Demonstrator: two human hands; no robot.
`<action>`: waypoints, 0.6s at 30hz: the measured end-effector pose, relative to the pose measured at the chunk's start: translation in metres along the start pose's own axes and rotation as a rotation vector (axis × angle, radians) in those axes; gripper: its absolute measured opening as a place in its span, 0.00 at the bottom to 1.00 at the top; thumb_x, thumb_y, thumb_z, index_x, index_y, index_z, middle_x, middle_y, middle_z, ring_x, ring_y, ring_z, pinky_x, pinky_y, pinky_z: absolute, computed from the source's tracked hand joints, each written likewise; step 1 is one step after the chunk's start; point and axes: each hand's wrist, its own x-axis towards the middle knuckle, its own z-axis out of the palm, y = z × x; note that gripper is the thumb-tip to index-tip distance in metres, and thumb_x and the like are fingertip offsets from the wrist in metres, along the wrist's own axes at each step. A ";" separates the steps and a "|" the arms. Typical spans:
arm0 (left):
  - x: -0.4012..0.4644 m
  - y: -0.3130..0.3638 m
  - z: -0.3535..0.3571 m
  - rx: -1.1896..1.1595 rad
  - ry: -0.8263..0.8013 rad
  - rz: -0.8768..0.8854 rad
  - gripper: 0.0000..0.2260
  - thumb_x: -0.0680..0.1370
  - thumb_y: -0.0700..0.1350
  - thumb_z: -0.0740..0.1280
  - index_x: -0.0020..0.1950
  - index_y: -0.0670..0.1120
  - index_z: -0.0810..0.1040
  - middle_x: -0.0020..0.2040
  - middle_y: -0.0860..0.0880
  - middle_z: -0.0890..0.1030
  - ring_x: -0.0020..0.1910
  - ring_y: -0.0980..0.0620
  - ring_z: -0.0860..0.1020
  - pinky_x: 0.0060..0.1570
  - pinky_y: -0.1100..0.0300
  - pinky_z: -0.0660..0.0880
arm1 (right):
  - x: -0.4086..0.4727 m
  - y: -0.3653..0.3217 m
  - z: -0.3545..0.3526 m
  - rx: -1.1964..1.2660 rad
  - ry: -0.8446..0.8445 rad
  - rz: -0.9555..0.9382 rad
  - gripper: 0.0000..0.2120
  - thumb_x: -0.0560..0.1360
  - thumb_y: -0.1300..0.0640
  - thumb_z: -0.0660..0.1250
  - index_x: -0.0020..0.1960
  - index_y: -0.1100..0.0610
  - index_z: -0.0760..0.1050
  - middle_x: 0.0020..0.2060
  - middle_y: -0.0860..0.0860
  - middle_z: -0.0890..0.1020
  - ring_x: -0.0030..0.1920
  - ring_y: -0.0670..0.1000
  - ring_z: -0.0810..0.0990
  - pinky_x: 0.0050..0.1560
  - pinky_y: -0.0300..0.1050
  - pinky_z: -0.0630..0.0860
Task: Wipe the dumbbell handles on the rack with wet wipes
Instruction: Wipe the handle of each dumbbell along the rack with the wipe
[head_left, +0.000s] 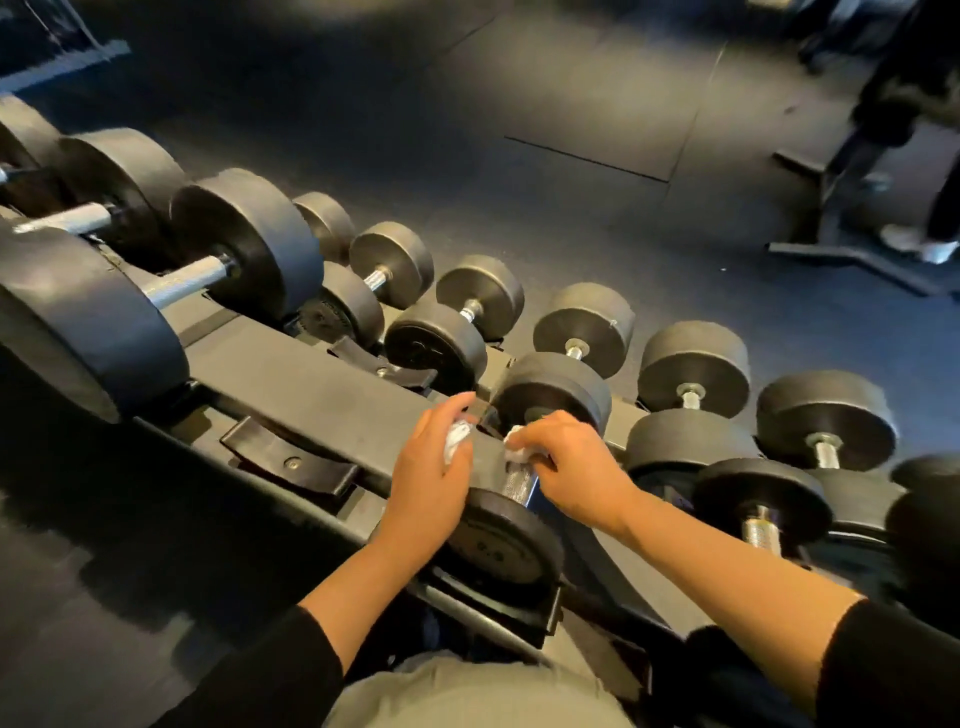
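My right hand (566, 462) pinches a wipe (519, 448) on the near handle (519, 480), my left hand (431, 467) grips another wipe (457, 439); next I'd rub along the bar.

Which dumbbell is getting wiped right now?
The dumbbell closest to the person, on the near rail. Its handle has the right hand pressing a wipe on it; the others are untouched.

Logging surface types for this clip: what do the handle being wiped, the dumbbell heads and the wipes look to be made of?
Handle: bare metal, probably steel, silvery with fine crosshatch knurling.
Dumbbell heads: matte black, likely a rubber coating; dull sheen and softly rounded edges suggest it, though painted metal is possible.
Wipes, one in the left hand and one in the right hand: thin white cloth or paper, crumpled.
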 end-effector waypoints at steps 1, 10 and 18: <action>0.006 -0.010 -0.006 0.028 -0.013 0.002 0.19 0.80 0.37 0.59 0.70 0.51 0.68 0.63 0.53 0.73 0.57 0.64 0.71 0.56 0.76 0.66 | -0.006 -0.003 0.000 0.016 -0.006 0.003 0.17 0.75 0.66 0.63 0.61 0.54 0.78 0.58 0.50 0.79 0.61 0.49 0.72 0.61 0.37 0.68; 0.050 -0.071 -0.027 0.288 -0.291 0.234 0.22 0.78 0.36 0.62 0.71 0.48 0.67 0.63 0.48 0.71 0.60 0.49 0.71 0.56 0.52 0.74 | -0.033 -0.023 -0.001 0.272 -0.105 0.195 0.18 0.75 0.63 0.67 0.56 0.42 0.80 0.56 0.41 0.79 0.58 0.43 0.75 0.64 0.48 0.72; 0.056 -0.087 -0.023 0.278 -0.380 0.345 0.22 0.76 0.37 0.66 0.71 0.46 0.69 0.62 0.45 0.75 0.60 0.46 0.74 0.55 0.54 0.75 | 0.008 -0.058 0.002 0.103 0.056 0.361 0.14 0.76 0.64 0.65 0.58 0.51 0.79 0.57 0.46 0.78 0.57 0.43 0.74 0.62 0.40 0.70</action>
